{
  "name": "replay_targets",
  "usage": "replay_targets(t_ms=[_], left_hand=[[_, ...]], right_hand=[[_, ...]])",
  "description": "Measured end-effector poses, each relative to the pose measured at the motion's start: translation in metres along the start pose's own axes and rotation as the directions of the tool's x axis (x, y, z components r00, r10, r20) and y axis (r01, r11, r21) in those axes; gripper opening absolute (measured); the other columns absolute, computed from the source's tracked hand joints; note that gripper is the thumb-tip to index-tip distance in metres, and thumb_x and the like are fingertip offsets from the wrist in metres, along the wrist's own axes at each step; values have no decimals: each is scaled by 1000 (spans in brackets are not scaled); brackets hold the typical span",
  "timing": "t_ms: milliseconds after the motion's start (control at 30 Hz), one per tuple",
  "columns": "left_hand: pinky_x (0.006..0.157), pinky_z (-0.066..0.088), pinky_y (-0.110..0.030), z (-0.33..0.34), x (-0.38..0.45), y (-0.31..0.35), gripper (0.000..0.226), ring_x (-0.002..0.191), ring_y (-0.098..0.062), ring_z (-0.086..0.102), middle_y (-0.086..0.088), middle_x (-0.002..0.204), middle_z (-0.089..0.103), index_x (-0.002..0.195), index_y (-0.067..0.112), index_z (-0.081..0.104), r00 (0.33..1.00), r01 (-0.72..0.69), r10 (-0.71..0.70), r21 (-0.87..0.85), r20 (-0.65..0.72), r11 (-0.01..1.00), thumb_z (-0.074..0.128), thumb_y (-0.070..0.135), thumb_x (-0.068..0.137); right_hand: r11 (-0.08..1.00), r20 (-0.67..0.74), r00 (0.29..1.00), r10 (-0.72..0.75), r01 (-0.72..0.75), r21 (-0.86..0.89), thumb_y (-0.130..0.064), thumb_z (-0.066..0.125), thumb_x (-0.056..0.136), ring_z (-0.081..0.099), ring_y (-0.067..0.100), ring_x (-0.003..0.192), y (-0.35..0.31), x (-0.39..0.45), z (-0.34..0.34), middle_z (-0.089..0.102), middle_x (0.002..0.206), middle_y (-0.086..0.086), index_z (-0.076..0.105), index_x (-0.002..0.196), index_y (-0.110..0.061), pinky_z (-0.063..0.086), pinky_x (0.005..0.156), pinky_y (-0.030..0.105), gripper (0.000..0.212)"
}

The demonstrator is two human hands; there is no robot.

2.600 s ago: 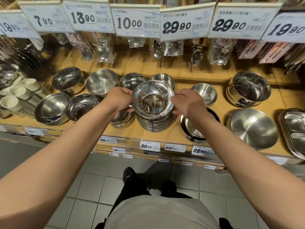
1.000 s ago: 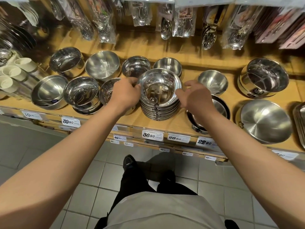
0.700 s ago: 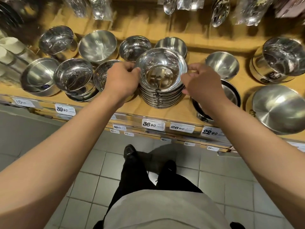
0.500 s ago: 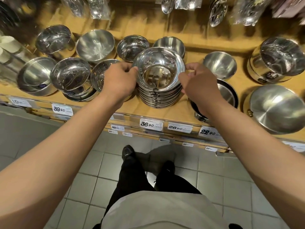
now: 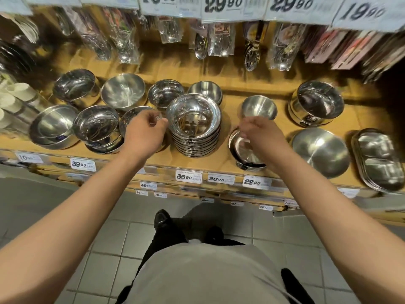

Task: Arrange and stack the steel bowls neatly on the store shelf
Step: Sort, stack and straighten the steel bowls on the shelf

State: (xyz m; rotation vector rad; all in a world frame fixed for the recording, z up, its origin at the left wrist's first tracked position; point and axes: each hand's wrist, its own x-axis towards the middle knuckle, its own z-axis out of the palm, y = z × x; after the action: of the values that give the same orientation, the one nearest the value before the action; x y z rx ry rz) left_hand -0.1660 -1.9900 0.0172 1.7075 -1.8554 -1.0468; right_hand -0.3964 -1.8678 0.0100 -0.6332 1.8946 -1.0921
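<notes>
Bowl stack (image 5: 194,126) sits mid-shelf (image 5: 221,165) btwn both hands, L hand (image 5: 143,133) just beside its left rim w/ fingers loosely curled, empty, R hand (image 5: 262,133) further off to the right, also loosely curled, so L is nearer for any nudge.

Price tags (image 5: 223,6) hang along the top edge, reading 29.90, 29.90 and 19.90. Below them, bagged spoons (image 5: 252,49) and other packaged cutlery (image 5: 118,44) hang against the back wall. White cups (image 5: 13,102) stand at the far left. A divided steel tray (image 5: 379,159) lies at the right end. Small labels (image 5: 189,177) line the front edge, showing 39.90, 36.90, 26.90 and 22.90. Underneath is a grey tiled floor (image 5: 114,233), with black shoes (image 5: 162,218), dark trousers (image 5: 166,235) and a grey shirt (image 5: 203,275) in view.
</notes>
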Motion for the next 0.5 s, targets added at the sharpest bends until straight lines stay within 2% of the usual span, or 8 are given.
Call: replay_targets(t_ms=[100,167,233,300,367,433,500], left_hand=[[75,45,-23,-2,-27,4,7,79,-8,58,14,81,59,103,20,62,979,-145,147,25,-138,989,61,25,97],[62,37,-3,4,-43,9,5,70,10,56,16,80,58,101,24,60,968,-210,209,3,-139,978,61,21,97],[60,37,1,15,-55,14,8,68,19,54,17,81,61,102,26,61,969,-239,234,-62,-82,969,60,20,98],[60,40,-3,28,-62,19,10,68,13,56,15,81,63,103,27,64,968,-249,250,-107,1,963,59,19,98],[70,49,-19,42,-65,23,11,71,2,58,12,79,63,102,25,66,964,-226,240,-123,114,966,59,18,98],[80,54,-36,55,-67,29,11,80,-15,61,7,80,62,104,21,67,950,-153,183,-134,253,979,59,17,98],[83,54,-39,68,-66,35,12,86,-20,63,6,85,63,108,20,66,929,-116,131,-63,346,991,60,19,97]], right_hand=[[998,-75,997,-20,24,62,-23,58,99,66,20,90,19,-25,-29,70,96,6,70,103,-11,60,85,39,17],[999,-123,992,-15,20,41,-22,59,99,64,23,84,33,-39,-42,71,91,9,71,96,-17,55,79,42,13],[999,-148,989,2,5,46,-23,59,99,63,26,85,47,-48,-52,73,95,13,71,99,-21,53,79,45,12],[998,-165,986,10,-1,56,-23,59,97,61,27,85,58,-53,-59,71,91,12,72,98,-16,53,84,46,15],[999,-203,979,5,5,46,-24,59,96,61,22,83,66,-56,-64,68,85,3,71,95,-11,55,90,51,17],[999,-246,969,11,2,52,-23,60,96,66,17,84,71,-58,-67,72,85,-7,72,90,-22,56,92,52,14],[999,-268,963,11,2,47,-21,60,97,68,17,89,73,-58,-69,72,89,-10,68,88,-33,57,92,48,16]])
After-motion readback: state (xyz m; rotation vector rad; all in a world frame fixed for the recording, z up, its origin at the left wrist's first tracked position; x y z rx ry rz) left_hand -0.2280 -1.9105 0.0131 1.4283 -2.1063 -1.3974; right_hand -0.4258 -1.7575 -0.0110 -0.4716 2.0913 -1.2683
